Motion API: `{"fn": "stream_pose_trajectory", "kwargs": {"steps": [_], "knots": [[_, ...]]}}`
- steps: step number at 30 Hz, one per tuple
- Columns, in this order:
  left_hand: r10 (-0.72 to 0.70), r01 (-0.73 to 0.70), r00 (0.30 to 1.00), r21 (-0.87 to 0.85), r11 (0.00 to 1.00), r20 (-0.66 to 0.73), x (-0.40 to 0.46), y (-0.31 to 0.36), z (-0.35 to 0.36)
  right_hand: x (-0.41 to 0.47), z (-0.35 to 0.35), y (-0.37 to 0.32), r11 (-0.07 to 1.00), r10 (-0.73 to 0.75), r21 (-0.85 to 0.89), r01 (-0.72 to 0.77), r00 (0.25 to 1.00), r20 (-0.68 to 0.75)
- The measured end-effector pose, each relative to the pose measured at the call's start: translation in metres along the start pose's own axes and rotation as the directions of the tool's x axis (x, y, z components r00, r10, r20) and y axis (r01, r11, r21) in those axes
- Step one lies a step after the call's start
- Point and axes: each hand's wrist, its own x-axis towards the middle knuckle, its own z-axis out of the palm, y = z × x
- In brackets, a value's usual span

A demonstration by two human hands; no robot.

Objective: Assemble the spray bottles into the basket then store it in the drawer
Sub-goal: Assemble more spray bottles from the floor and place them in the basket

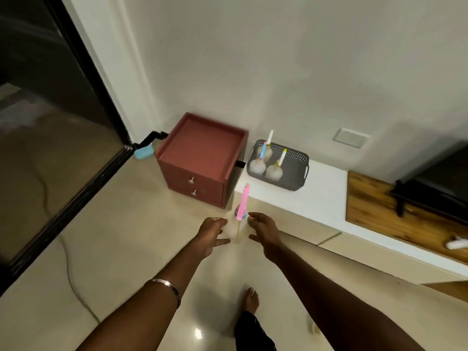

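Note:
A clear spray bottle point(235, 230) with a pink trigger head is up in the air in front of me. My left hand point(211, 234) holds its left side with fingers and thumb curved round it. My right hand point(264, 230) is close by its right side, fingers loosely spread; I cannot tell if they touch it. A grey perforated basket point(295, 182) sits on the white ledge point(321, 196) and holds three clear spray bottles point(273, 171) with coloured heads. A dark red two-drawer cabinet point(200, 158) stands on the floor left of the ledge, with both drawers closed.
A dark glass sliding door point(50, 122) fills the left side. A cable point(68, 264) runs across the cream floor tiles. On the right are a wooden board point(374, 209) and a black object point(438, 178). My bare foot point(252, 301) is below the hands.

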Motion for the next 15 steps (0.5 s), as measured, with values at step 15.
{"fn": "stream_pose_trajectory", "kwargs": {"steps": [15], "knots": [[-0.037,0.017,0.989,0.139,0.990,0.140,0.173,0.157,0.174,0.188,-0.142,-0.099,0.985,-0.035,0.158,0.062,0.985,-0.169]]}}
